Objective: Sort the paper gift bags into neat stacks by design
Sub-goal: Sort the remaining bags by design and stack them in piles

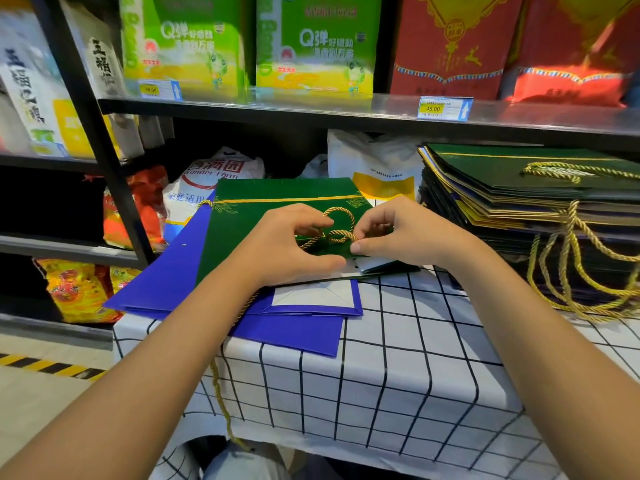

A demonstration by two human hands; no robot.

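Two hands (341, 242) on green bag (277, 202), tag (445, 108) reads 45.00

1. Top gift bag (277, 206): dark green, thin gold stripe across, gold leaf sprigs at the corners.
2. Its cord handle (337, 223): twisted gold.
3. Bags beneath (166, 285): solid royal blue; one shows a white folded base panel.
4. Tablecloth (398, 368): white, thin black grid.
5. Stack at right (512, 188): dark green on top, edges below look navy and tan, though blurred; gold cords hanging.
6. Upper shelf boxes (311, 46): bright green and yellow; neighbours (450, 43) red with gold ornament.
7. Floor strip (45, 367): yellow and black diagonal stripes.
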